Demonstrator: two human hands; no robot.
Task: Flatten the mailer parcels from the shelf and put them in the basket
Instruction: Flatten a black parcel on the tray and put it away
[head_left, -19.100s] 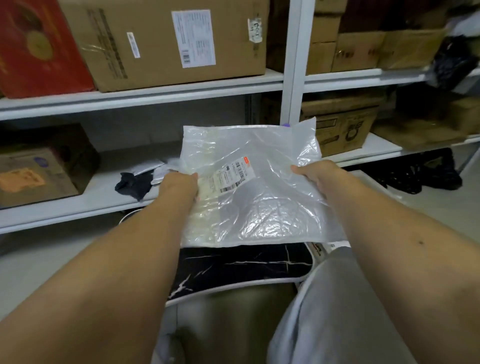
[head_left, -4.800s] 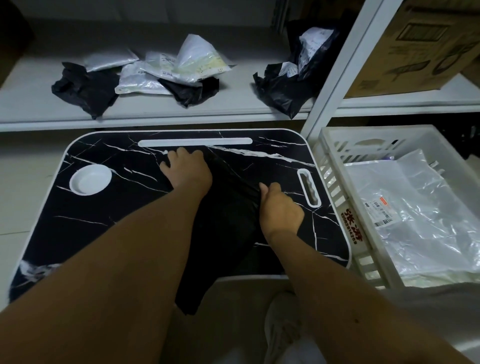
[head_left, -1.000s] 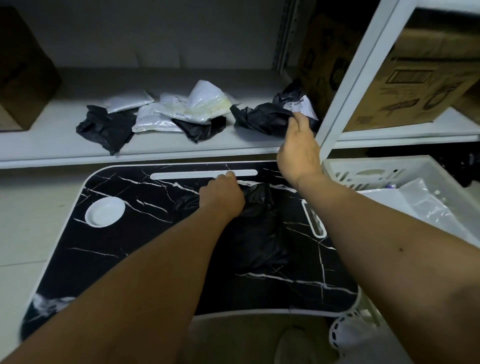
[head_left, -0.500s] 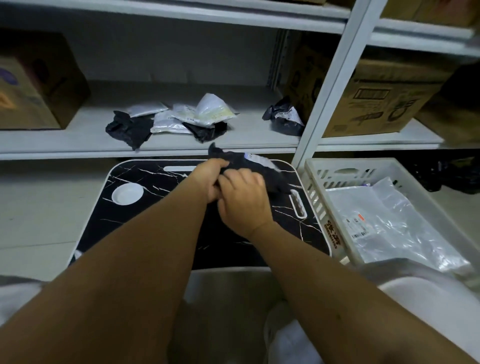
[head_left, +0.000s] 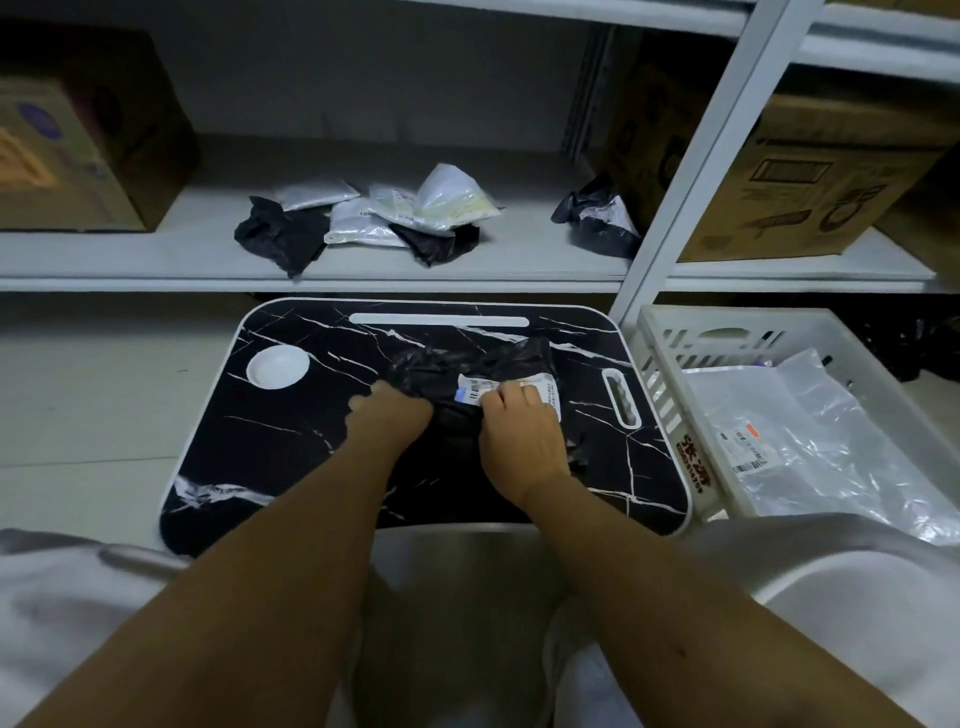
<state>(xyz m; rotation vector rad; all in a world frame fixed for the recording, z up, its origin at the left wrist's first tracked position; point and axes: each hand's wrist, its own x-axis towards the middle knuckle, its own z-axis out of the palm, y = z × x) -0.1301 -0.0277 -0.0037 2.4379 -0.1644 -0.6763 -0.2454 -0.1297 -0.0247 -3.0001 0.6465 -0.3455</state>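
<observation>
A: Lying crumpled on the right half of the black marble-pattern tray (head_left: 291, 441) is a black mailer (head_left: 467, 371), white label (head_left: 545, 387) up.

B: Hand states?

A: Left hand (head_left: 389, 418) grasps the mailer's left side, fingers curled into the plastic. Right hand (head_left: 522, 428) pinches it at the label.

B: Surroundings?

A: White basket (head_left: 670, 364) just right of the tray, holding a clear flattened mailer (head_left: 810, 441). More mailers (head_left: 395, 221) lie on the far shelf (head_left: 156, 260), one black mailer (head_left: 597, 218) apart at its right, near the post.
</observation>
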